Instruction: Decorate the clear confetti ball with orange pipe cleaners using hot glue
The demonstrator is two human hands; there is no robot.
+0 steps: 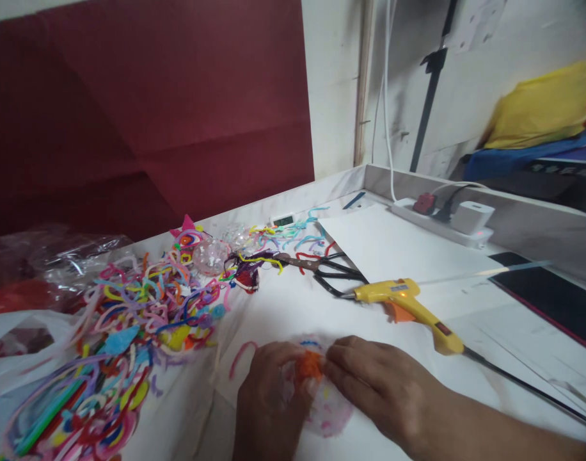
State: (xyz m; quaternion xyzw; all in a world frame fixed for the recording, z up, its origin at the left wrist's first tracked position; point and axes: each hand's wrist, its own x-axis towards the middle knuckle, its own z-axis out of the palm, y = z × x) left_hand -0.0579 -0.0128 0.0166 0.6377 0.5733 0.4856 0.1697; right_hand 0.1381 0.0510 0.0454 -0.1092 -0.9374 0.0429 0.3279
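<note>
The left hand (271, 400) curls around the near side of a clear ball (329, 416) flecked with pink, its fingers clamped on the ball and its thumb against an orange piece (308, 366) at the top. The right hand (382, 384) comes in from the other side, its fingers close together and the tips at the edge of that same orange piece; whether they pinch it, I cannot tell (the thumb is hidden). Ball and orange piece sit between the two hands, low in the view, above the white worktop (508, 384).

A curved pink strip (242, 358) lies just beside the left hand. Farther left spreads a tangled heap of colourful fuzzy strips (153, 301), with a white plastic bag (15, 368) at its outer side. A second clear ball (210, 257) rests at the heap's far edge.

Beyond the right hand, a yellow glue gun (405, 294) lies on its side, a small light glowing on its body, its nozzle at the handles of black-handled scissors (341, 272). A small display (282, 221) stands farther back. To the right are a white power strip (480, 238) with plugs in it and a dark, flat slab (556, 304). A dark red sheet (153, 96) covers much of the wall behind.
</note>
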